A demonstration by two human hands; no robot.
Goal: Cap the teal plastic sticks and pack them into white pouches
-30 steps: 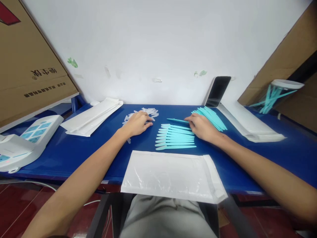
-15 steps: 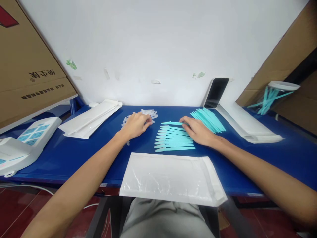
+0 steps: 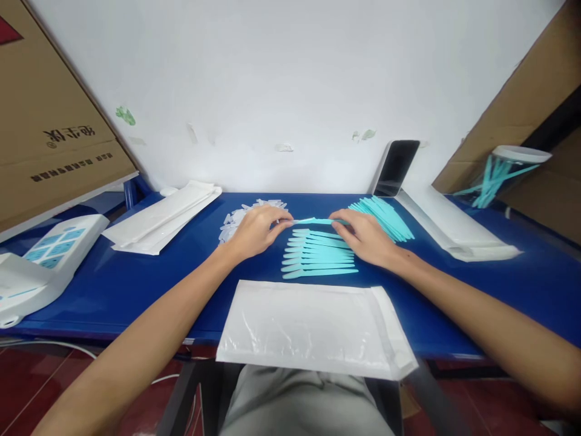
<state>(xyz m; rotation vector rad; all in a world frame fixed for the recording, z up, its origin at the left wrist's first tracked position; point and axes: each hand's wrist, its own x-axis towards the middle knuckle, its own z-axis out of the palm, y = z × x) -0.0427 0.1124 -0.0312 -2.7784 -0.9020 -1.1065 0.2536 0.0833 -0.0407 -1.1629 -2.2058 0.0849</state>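
Between my two hands lies a turquoise eyebrow razor (image 3: 320, 221), level above the table. My right hand (image 3: 367, 236) is closed on its handle end. My left hand (image 3: 258, 230) pinches a small clear plastic cap (image 3: 295, 222) at the razor's blade end; how far the cap covers the blade cannot be made out. Just below, a row of turquoise razors (image 3: 320, 254) lies side by side, their blade ends to the left. Partly behind my left hand is a heap of clear caps (image 3: 232, 221). A pile of turquoise razors (image 3: 385, 218) lies beyond my right hand.
A white padded mailer (image 3: 308, 327) overhangs the blue table's (image 3: 158, 290) front edge. Other white mailers (image 3: 166, 218) lie left, and a long white package (image 3: 458, 230) right. A phone (image 3: 397, 168) leans on the wall. A clear tub (image 3: 503, 175) of turquoise sticks and a white device (image 3: 54, 260) flank them.
My left hand has left the clear cap heap and moved right with a cap to the razor's blade end. The right hand keeps hold of the razor, which sits slightly higher.
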